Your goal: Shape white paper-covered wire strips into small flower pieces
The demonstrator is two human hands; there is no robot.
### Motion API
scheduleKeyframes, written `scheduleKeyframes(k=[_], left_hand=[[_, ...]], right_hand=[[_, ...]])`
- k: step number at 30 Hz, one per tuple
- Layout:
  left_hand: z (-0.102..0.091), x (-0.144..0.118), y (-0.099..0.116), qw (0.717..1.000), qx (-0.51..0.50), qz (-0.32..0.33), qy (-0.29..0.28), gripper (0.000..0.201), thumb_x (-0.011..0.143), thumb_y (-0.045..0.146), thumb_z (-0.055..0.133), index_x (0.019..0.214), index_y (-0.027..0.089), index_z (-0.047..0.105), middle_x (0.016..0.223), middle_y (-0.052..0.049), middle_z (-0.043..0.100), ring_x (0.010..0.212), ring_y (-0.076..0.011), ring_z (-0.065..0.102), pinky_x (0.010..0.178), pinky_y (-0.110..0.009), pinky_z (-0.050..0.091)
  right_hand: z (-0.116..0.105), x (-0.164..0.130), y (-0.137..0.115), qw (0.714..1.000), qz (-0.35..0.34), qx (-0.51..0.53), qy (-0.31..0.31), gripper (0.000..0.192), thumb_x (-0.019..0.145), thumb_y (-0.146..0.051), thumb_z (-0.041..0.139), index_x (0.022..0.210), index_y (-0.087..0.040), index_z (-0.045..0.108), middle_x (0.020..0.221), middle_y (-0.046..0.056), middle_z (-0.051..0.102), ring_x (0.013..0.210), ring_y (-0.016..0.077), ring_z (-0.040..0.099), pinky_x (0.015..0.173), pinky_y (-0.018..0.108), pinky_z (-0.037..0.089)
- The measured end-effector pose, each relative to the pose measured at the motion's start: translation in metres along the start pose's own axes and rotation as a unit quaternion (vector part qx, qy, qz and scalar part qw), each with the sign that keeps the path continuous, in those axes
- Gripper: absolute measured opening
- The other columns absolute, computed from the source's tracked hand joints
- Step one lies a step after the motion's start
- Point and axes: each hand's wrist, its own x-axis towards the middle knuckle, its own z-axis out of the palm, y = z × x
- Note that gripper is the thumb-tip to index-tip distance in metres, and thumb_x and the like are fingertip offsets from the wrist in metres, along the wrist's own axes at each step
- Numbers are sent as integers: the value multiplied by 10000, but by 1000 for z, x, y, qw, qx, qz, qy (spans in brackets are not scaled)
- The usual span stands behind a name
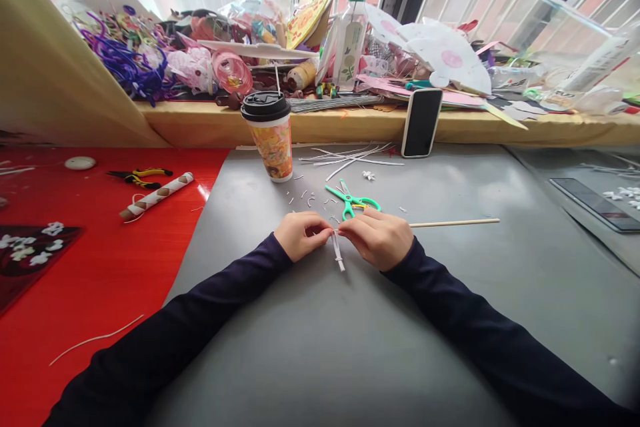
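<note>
Over the grey mat (320, 347), my left hand (303, 235) and my right hand (379, 238) face each other, thumbs and forefingers closed in a pinch. Between the fingertips runs a thin white strip (339, 255); its folded or knotted length hangs down toward me. Green-handled scissors (351, 201) lie just beyond my right hand, partly covered by its fingers. A pale wooden stick (455, 223) extends rightward from behind that hand. Small white clippings (311, 202) are scattered beyond my fingertips, near a small white knotted flower shape (369, 175).
A lidded paper cup (273, 140) stands at the back, with loose white strips (350, 157) beside it. One phone (423, 123) leans on the cluttered sill; another phone (600, 203) lies at right. Pliers (143, 177) and a wrapped roll (157, 197) rest on the red surface.
</note>
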Motion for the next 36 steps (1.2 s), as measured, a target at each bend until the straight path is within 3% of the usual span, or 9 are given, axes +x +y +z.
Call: scheduleKeyframes(k=[4,17,28,36], left_hand=[[1,0,-3,998,-53,-30,-24,206,742,294,495,734,121,606,626,-29,589,460,-72,518,494,-194,446],[4,0,-7,987,-144,-75,-17,250,730,338,511,760,104,594,609,-45,600,479,-88,542,498,-211,460],[3,2,4,954,-266,-134,-30,271,676,335,578,803,96,579,592,-16,554,520,-79,513,464,-181,408],[4,1,3,960,-255,-116,2,292,689,365,559,802,97,587,615,-22,553,537,-83,512,475,-189,403]], right_hand=[[-2,1,0,1000,-11,10,-7,139,802,-241,467,787,-202,600,643,-9,588,652,114,462,604,228,318],[1,2,-1,1000,-16,-9,16,213,794,-159,461,903,-262,613,657,-3,574,662,113,450,631,217,346],[2,-1,-1,996,49,74,1,254,786,-173,457,969,-272,601,713,16,559,721,126,483,647,220,383],[0,3,-2,987,78,144,-3,257,785,-197,454,1009,-234,573,789,34,578,751,140,509,688,258,420]])
